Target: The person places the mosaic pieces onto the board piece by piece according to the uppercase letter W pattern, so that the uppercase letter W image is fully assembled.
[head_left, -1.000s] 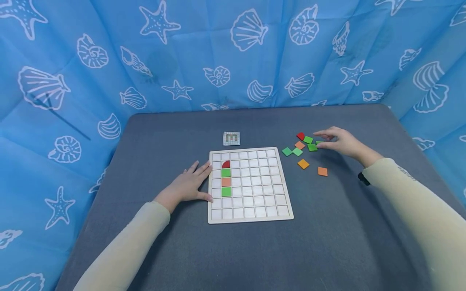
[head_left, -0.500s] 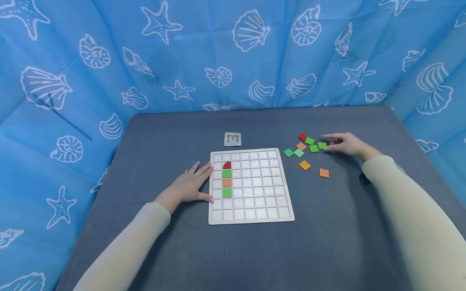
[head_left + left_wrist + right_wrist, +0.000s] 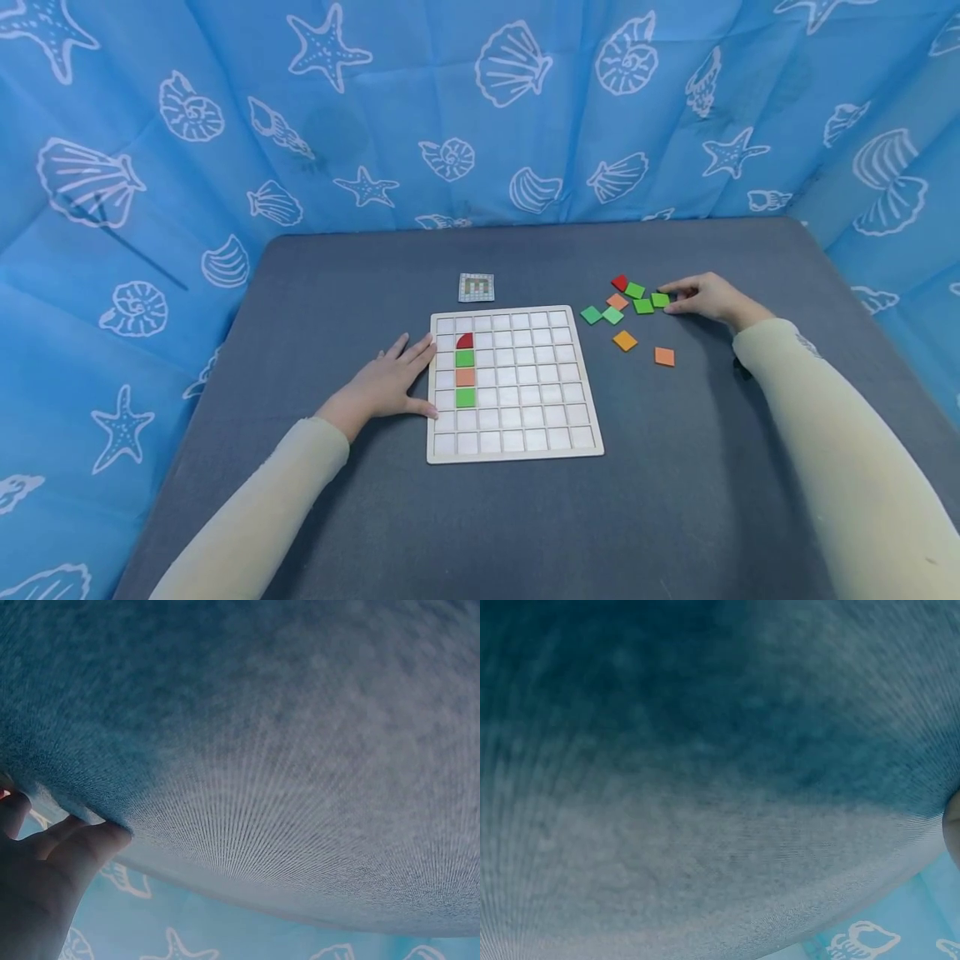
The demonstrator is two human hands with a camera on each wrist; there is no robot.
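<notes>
The white grid board [image 3: 522,421] lies on the table, with a red quarter-round tile [image 3: 465,341], a green tile [image 3: 465,358], an orange tile [image 3: 465,377] and another green tile [image 3: 465,398] in one column. Along its left edge rests my left hand [image 3: 382,383], fingers spread and straight. To the right of the board, the thumb and index finger of my right hand [image 3: 708,298] pinch the edges of a green square tile [image 3: 660,301] that lies on the table. The wrist views show mostly table cloth and a bit of each hand.
Beside that tile lie several loose tiles, among them a red one [image 3: 619,283], a yellow-orange one [image 3: 625,341] and an orange one [image 3: 664,357]. A small pattern card [image 3: 476,287] sits behind the board. A blue shell-print curtain [image 3: 405,108] surrounds the table.
My right hand has drawn back to the right, a green tile sliding out from the pile with it, and its fingertips now close on that tile's edges. The left hand stays put.
</notes>
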